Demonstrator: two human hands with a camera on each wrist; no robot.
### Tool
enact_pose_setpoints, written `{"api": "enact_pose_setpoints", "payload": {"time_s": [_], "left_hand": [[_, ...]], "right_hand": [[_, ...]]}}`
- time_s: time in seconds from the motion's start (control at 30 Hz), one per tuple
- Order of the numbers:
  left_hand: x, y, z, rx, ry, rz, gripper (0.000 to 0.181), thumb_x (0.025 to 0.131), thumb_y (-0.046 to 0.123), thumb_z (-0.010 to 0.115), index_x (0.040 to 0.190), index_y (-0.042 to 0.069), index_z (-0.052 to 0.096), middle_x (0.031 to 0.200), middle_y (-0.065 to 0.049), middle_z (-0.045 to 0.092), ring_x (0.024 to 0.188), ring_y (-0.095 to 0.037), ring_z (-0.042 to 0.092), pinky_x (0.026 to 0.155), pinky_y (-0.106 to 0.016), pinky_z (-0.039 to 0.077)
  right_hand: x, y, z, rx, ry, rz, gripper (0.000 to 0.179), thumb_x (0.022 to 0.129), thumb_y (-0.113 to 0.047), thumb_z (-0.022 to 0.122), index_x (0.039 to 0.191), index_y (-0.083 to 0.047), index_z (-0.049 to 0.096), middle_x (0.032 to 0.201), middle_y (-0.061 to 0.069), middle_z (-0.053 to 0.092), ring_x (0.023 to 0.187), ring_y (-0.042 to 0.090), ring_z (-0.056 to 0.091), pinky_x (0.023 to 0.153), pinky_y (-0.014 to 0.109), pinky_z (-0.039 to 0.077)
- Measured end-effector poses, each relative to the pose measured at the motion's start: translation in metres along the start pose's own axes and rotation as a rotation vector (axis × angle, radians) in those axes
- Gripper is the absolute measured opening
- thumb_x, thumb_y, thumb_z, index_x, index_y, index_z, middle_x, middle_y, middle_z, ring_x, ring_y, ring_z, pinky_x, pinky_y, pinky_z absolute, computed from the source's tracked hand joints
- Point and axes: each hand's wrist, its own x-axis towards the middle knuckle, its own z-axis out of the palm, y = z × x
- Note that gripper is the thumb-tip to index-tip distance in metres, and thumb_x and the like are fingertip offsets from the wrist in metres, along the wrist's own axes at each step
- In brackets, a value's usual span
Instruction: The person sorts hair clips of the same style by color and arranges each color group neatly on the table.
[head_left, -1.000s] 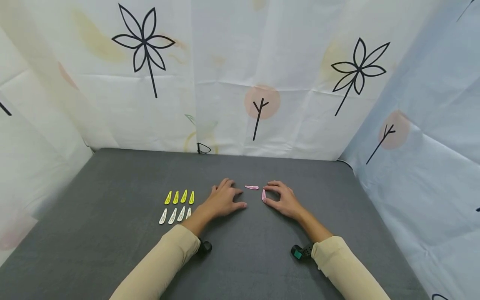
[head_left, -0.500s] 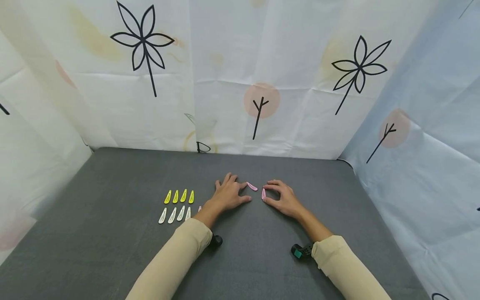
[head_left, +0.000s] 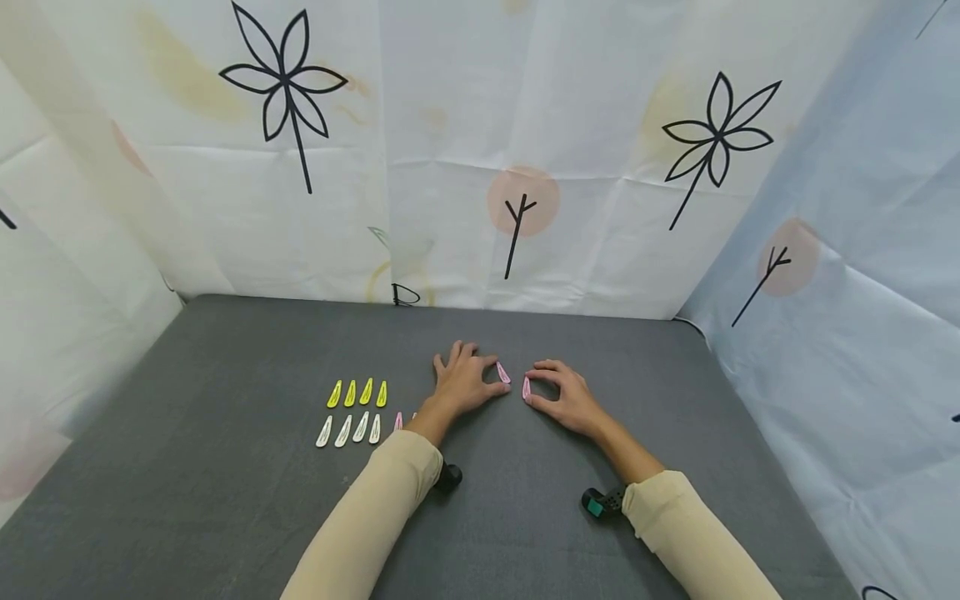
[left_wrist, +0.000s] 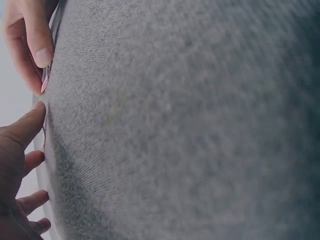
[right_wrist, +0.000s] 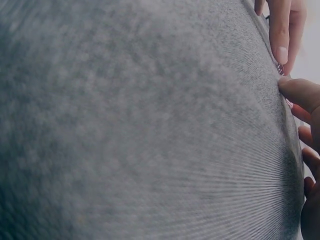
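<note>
Near the far middle of the table, my left hand (head_left: 462,385) pinches a pink snap hair clip (head_left: 503,372) by its ends, between thumb and index finger. The clip is tilted, its narrow end pointing away and left. Just to the right, my right hand (head_left: 564,400) holds a second pink hair clip (head_left: 527,388) the same way, nearly upright in line. A small gap separates the two clips. In the left wrist view, the right hand's pink clip (left_wrist: 45,82) shows under its fingertips; both clips are mostly covered by fingers in the wrist views.
Left of my left arm lie a row of yellow hair clips (head_left: 350,393) and, nearer me, a row of white hair clips (head_left: 343,431). Another pink clip (head_left: 398,421) continues the white row, partly beside my left forearm. A printed curtain (head_left: 450,150) borders the grey table (head_left: 225,467).
My left hand has moved right and slightly away, taking the pink clip and turning it from sideways to nearly upright. More of the row beside my left wrist shows. My right hand stays still.
</note>
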Motion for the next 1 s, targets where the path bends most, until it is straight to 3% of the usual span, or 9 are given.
{"api": "enact_pose_setpoints", "payload": {"time_s": [0.67, 1.0], "left_hand": [[0.005, -0.002, 0.006, -0.014, 0.069, -0.03, 0.054, 0.085, 0.053, 0.074, 0.132, 0.026, 0.067, 0.147, -0.011, 0.047, 0.139, -0.032, 0.036, 0.11, -0.067, 0.017], [0.001, -0.008, -0.016, -0.052, -0.059, 0.025, 0.048, 0.083, 0.042, 0.08, 0.125, 0.021, 0.072, 0.145, -0.011, 0.051, 0.138, -0.029, 0.041, 0.109, -0.062, 0.024]], "right_hand": [[0.0, 0.0, 0.001, -0.006, -0.003, -0.005, 0.041, 0.087, -0.015, 0.077, 0.123, 0.001, 0.068, 0.133, 0.024, 0.056, 0.126, 0.042, 0.05, 0.103, 0.062, 0.035], [-0.001, -0.003, -0.001, 0.005, -0.008, 0.005, 0.04, 0.087, -0.015, 0.077, 0.123, 0.0, 0.068, 0.134, 0.023, 0.056, 0.128, 0.042, 0.049, 0.105, 0.062, 0.034]]}}
